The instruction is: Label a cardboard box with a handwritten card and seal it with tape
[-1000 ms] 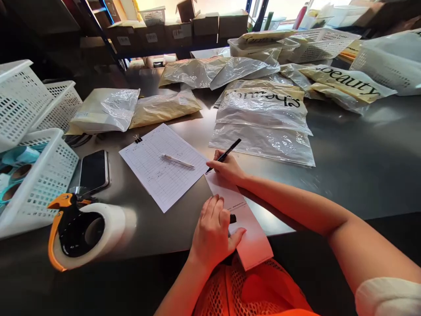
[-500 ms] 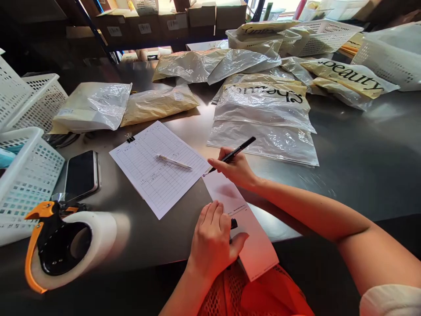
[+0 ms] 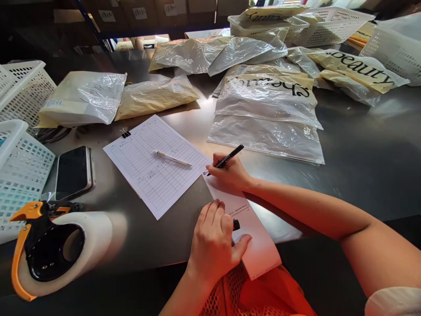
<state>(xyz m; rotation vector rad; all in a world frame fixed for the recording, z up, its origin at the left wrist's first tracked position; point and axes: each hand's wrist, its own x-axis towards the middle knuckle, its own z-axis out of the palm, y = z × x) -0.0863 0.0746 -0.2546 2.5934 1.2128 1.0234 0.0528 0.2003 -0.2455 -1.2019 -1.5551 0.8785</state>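
Observation:
My right hand grips a black marker, its tip low against the upper end of a long white printed slip. The slip's lower end hangs past the table edge. On the slip's left side rests my left hand, fingers together and bent, with a black marker cap poking out between thumb and forefinger. Left of the marker lies a sheet with a printed grid, a black binder clip at its corner. A white pen lies on that sheet.
A tape dispenser and a phone are at left beside white baskets. Clear plastic bags and packed parcels lie along the back of the metal table. More baskets stand at back right.
The marker leans lower and its tip has shifted slightly left and down on the slip. My left hand stays in place. The camera view has tilted a little.

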